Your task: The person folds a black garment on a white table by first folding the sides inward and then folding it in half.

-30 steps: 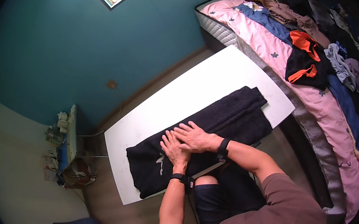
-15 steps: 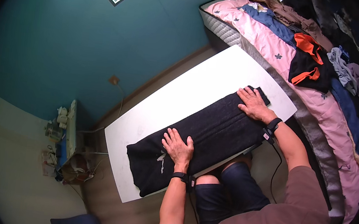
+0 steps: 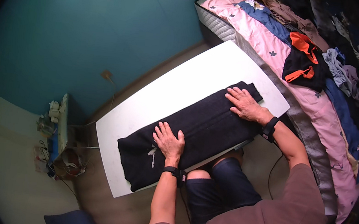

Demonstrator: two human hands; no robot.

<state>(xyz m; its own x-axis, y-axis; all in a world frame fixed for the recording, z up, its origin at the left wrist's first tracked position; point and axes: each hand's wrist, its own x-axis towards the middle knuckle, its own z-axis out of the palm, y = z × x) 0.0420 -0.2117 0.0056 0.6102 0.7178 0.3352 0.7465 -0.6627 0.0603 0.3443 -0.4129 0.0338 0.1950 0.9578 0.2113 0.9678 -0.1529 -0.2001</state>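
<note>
A folded black garment [image 3: 214,121] lies stretched out as a long strip along the near side of a white table [image 3: 168,95]. It bears a small white mark [image 3: 153,157] towards its left end. My left hand [image 3: 169,142] rests on the garment beside that mark, fingers extended and palm down. Close to the strip's right end, my right hand [image 3: 246,105] is pressed flat on the cloth, its fingers stretched out. Neither hand grips anything. The garment's underside is hidden.
Along the right stands a bed with a pink cover [image 3: 258,41] and heaped clothes, among them a black and orange garment [image 3: 303,59]. A cluttered small shelf [image 3: 62,129] is at the left by the wall. Dark cables trail from both wristbands.
The whole view has shifted slightly. My right hand has slid a little towards me over the cloth; my left hand stays in place on the garment.
</note>
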